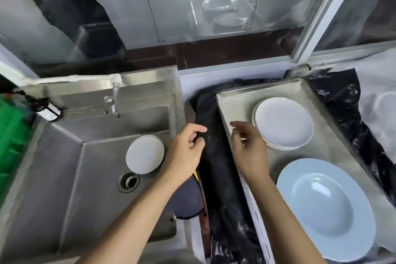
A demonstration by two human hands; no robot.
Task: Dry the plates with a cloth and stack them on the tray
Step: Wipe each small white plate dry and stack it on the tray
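**Inspector:** Head view, the only one supplied. State the position of the task's things.

**Assistant:** A small stack of white plates lies in the steel sink, just beside the drain. On the tray to the right sits a second stack of white plates, and nearer the person a large pale blue deep plate. A dark cloth lies along the gap between sink and tray, its long axis running away from the person.

**Inspector:** And the hands?

**Assistant:** The left hand hovers over the sink's right edge, fingers loosely curled, gripping nothing that can be made out; its fingertips sit over the cloth's near edge, and contact cannot be confirmed. The right hand hangs over the tray's left side, fingers relaxed and bent, holding nothing, close beside the tray stack.

**Inspector:** The deciding relation?

**Assistant:** The cloth lies between the two hands, directly under the left fingertips. The sink plates lie to the left of the left hand, near it and lower, well apart from the right hand. In judgement, the left hand is the nearer to both; the right is better placed to receive at the tray.

**Inspector:** Risk?

**Assistant:** Wet plates lifted by the rim may slip; that is opinion, since wetness is not discernible.
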